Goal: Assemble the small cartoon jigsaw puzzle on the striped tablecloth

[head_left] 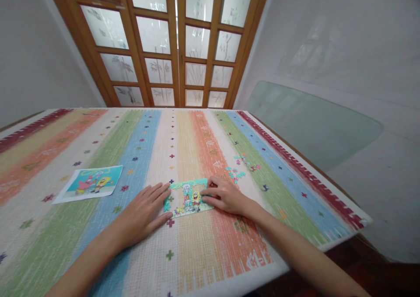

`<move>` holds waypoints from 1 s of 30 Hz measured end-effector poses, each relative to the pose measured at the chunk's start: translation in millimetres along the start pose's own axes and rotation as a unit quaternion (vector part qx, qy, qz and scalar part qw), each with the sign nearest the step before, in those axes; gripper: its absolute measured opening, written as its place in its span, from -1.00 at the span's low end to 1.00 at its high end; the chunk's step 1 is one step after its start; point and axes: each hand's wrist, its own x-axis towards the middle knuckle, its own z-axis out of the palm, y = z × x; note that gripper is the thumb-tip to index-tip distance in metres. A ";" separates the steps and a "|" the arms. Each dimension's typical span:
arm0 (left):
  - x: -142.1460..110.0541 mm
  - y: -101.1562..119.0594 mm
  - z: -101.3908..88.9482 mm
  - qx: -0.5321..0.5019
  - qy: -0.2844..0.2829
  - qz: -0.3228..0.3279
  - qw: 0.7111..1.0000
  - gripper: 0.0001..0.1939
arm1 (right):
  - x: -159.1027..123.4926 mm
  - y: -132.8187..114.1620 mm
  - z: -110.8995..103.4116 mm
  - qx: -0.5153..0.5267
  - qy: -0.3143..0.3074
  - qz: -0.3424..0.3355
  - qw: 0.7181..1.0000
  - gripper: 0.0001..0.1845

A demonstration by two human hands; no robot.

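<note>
A partly joined jigsaw puzzle with cartoon figures lies flat on the striped cloth, its frame edges and right part filled and the cloth showing through gaps at the left. My left hand rests at its left edge, fingers stretched out and thumb apart. On the right edge sits my right hand, its fingers bent and pressed down on the pieces beside the yellow figure. Whether a loose piece is under those fingertips is hidden.
Loose puzzle pieces lie scattered right of and beyond the puzzle. A printed picture sheet with cartoon figures lies at the left. The striped tablecloth covers the table. Wooden doors with glass panes stand behind it, walls on both sides.
</note>
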 end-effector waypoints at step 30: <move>-1.4 -1.4 0.0 0.000 -0.001 0.008 1.000 -0.39 | -1.0 15.5 -17.5 -0.064 -0.001 0.005 0.998 -0.80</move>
